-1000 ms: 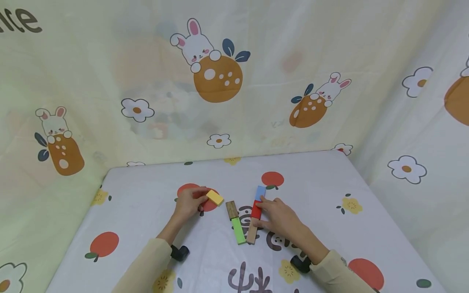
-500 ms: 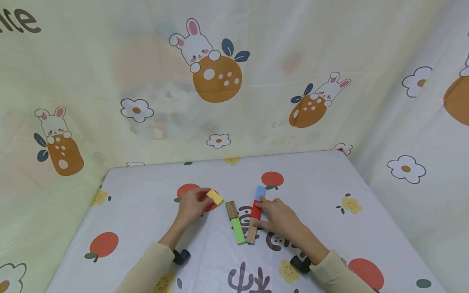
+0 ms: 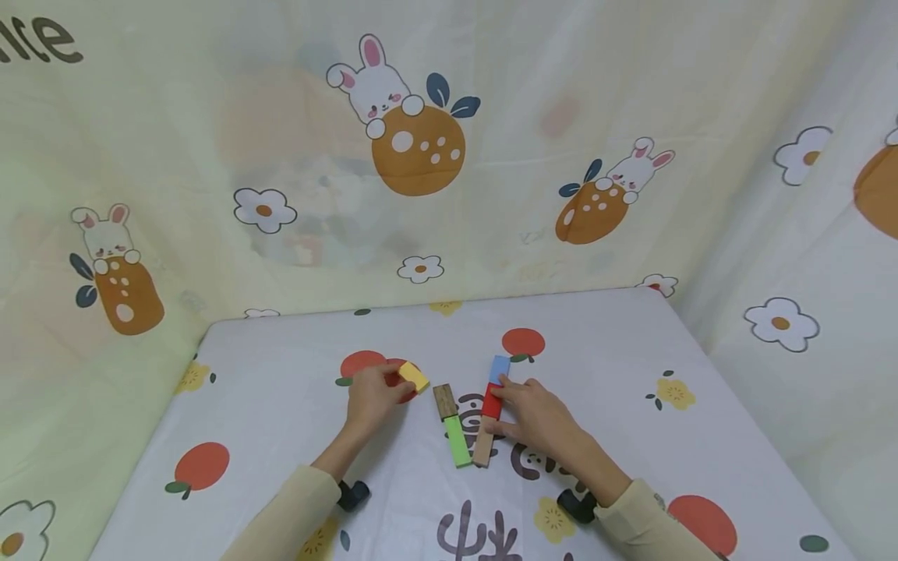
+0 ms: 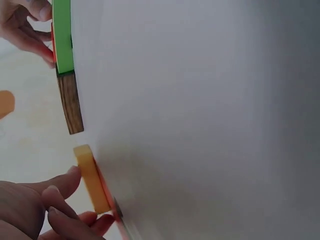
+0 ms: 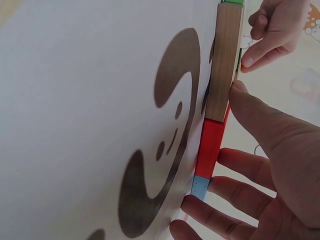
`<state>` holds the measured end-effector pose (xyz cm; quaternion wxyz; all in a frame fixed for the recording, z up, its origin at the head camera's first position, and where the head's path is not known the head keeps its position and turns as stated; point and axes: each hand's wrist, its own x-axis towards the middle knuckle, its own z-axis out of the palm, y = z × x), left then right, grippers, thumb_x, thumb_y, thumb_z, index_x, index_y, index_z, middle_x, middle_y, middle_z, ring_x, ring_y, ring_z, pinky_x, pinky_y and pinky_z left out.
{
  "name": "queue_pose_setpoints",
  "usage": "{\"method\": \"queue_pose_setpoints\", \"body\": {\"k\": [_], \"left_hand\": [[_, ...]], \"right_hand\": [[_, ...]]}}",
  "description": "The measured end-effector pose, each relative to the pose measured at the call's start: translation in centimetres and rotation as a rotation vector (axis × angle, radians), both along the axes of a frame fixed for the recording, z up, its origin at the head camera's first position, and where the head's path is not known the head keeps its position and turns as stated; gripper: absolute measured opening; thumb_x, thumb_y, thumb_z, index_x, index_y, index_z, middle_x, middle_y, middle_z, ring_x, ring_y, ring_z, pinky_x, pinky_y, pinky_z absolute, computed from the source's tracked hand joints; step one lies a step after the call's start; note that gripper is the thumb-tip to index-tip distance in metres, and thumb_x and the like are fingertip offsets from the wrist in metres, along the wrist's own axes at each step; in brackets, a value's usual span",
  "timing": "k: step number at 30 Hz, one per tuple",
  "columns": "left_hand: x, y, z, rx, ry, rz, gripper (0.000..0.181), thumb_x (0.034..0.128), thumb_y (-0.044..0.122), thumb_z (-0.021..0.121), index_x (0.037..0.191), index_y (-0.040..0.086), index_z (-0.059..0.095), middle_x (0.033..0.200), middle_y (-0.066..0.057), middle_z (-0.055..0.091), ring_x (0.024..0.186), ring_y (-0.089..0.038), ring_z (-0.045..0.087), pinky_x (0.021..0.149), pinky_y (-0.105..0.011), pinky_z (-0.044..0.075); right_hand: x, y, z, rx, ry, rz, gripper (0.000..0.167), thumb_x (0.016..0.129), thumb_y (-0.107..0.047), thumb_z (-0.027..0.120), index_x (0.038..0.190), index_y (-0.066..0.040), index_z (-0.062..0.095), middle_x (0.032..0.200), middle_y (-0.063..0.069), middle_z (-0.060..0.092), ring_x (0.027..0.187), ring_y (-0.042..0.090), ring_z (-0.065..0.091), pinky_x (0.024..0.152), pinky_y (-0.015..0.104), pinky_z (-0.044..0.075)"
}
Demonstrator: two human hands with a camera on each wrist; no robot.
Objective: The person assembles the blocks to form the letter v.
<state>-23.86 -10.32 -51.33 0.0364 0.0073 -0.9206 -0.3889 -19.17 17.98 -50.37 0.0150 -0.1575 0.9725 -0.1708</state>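
Note:
My left hand [image 3: 372, 399] pinches a yellow block [image 3: 414, 378] by its ends between thumb and fingers, just left of the dark wood-grain block [image 3: 445, 402]. That dark block and a green block [image 3: 457, 442] lie end to end in a slanting row. Beside it runs a second row: blue block [image 3: 500, 368], red block [image 3: 492, 400] and pale wooden block [image 3: 483, 442]. Along this row rests my right hand [image 3: 540, 419], its fingers extended and touching the red and blue blocks. Its thumb [image 5: 240, 92] lies against the pale block.
A white cloth printed with fruit and flowers covers the table [image 3: 589, 343]. Behind it hangs a pale curtain [image 3: 505, 234] with rabbit prints. A black wrist camera [image 3: 577, 506] sits under the right wrist, and another black camera [image 3: 354, 495] under the left.
My left hand has shifted slightly right and turned a little while keeping its pinch on the yellow block. The right hand and the two rows stay put.

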Motion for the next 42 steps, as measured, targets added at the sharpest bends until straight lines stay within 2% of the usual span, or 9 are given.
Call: {"method": "queue_pose_setpoints", "body": {"k": [4, 7, 12, 17, 27, 34, 42], "left_hand": [[-0.4, 0.3, 0.0, -0.028, 0.008, -0.018, 0.039, 0.0886, 0.021, 0.086, 0.125, 0.006, 0.078, 0.104, -0.009, 0.081, 0.09, -0.021, 0.067, 0.071, -0.03, 0.057], [-0.6, 0.5, 0.0, -0.048, 0.02, -0.033, 0.039, 0.0885, 0.02, 0.086, 0.124, 0.005, 0.078, 0.103, -0.009, 0.081, 0.091, -0.021, 0.068, 0.075, -0.034, 0.058], [-1.0, 0.5, 0.1, -0.045, 0.009, -0.072, 0.037, 0.0893, 0.017, 0.084, 0.124, 0.005, 0.078, 0.115, -0.012, 0.081, 0.108, -0.027, 0.072, 0.091, -0.045, 0.061], [-1.4, 0.5, 0.2, -0.032, -0.033, -0.125, 0.04, 0.0923, 0.016, 0.081, 0.13, 0.006, 0.076, 0.129, -0.013, 0.077, 0.124, -0.032, 0.069, 0.101, -0.051, 0.058], [-1.8, 0.9, 0.1, -0.03, -0.097, -0.163, 0.043, 0.0963, 0.018, 0.078, 0.138, 0.012, 0.072, 0.142, -0.009, 0.071, 0.13, -0.03, 0.065, 0.099, -0.046, 0.06], [-2.3, 1.3, 0.1, -0.027, -0.124, -0.187, 0.045, 0.0982, 0.02, 0.076, 0.142, 0.013, 0.069, 0.147, -0.009, 0.068, 0.135, -0.031, 0.063, 0.109, -0.05, 0.056], [-2.6, 1.4, -0.2, -0.008, -0.156, -0.228, 0.048, 0.1008, 0.018, 0.073, 0.148, 0.015, 0.064, 0.154, -0.009, 0.062, 0.143, -0.033, 0.058, 0.113, -0.052, 0.054]], "right_hand": [[0.0, 0.1, 0.1, 0.0, 0.001, -0.004, 0.071, 0.086, -0.046, 0.087, 0.142, -0.006, 0.067, 0.154, 0.017, 0.06, 0.116, 0.034, 0.066, 0.089, 0.044, 0.062], [0.1, 0.1, 0.1, 0.001, 0.001, -0.007, 0.072, 0.086, -0.046, 0.087, 0.142, -0.006, 0.067, 0.154, 0.017, 0.061, 0.116, 0.034, 0.066, 0.089, 0.043, 0.062], [0.1, 0.1, 0.1, -0.002, 0.0, -0.01, 0.071, 0.086, -0.045, 0.087, 0.142, -0.006, 0.067, 0.153, 0.017, 0.061, 0.117, 0.034, 0.066, 0.09, 0.043, 0.063], [0.1, 0.0, 0.0, -0.002, -0.005, -0.02, 0.073, 0.085, -0.044, 0.088, 0.144, -0.006, 0.066, 0.153, 0.016, 0.062, 0.118, 0.034, 0.065, 0.09, 0.043, 0.063], [0.0, -0.1, 0.1, 0.008, -0.015, -0.029, 0.077, 0.085, -0.046, 0.088, 0.146, -0.006, 0.064, 0.153, 0.016, 0.062, 0.118, 0.034, 0.066, 0.09, 0.043, 0.063], [0.0, 0.0, 0.1, 0.008, -0.015, -0.028, 0.077, 0.085, -0.046, 0.087, 0.146, -0.005, 0.063, 0.154, 0.015, 0.061, 0.12, 0.034, 0.066, 0.092, 0.045, 0.063], [-0.1, 0.0, -0.1, 0.005, -0.009, -0.027, 0.078, 0.085, -0.047, 0.088, 0.146, -0.005, 0.063, 0.154, 0.015, 0.062, 0.118, 0.034, 0.066, 0.09, 0.043, 0.063]]}}
